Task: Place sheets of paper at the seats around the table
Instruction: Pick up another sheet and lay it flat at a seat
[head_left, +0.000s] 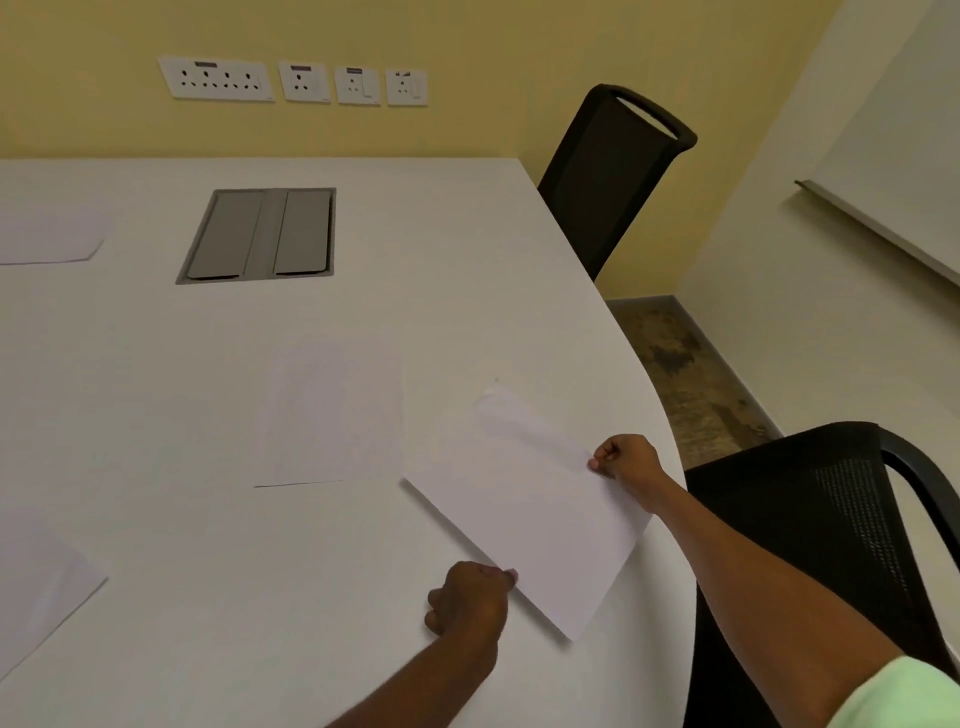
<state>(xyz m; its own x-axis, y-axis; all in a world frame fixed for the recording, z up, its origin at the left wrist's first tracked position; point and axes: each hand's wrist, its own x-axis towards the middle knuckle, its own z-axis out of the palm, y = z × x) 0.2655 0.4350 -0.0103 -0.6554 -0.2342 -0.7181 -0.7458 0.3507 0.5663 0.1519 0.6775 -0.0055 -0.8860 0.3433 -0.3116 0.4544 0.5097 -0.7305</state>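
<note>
A white sheet of paper (524, 506) lies slanted near the right edge of the white table (208, 415), in front of the near black chair (815, 525). My left hand (467, 603) pinches its near edge. My right hand (626, 465) pinches its far right edge. Another sheet (332, 415) lies flat in the middle of the table. One sheet (41, 577) rests at the near left and one (49, 236) at the far left.
A grey cable hatch (262, 234) is set into the table's middle. A second black chair (613, 171) stands at the far right corner. Wall sockets (291, 80) sit on the yellow wall. A whiteboard (893, 171) hangs on the right wall.
</note>
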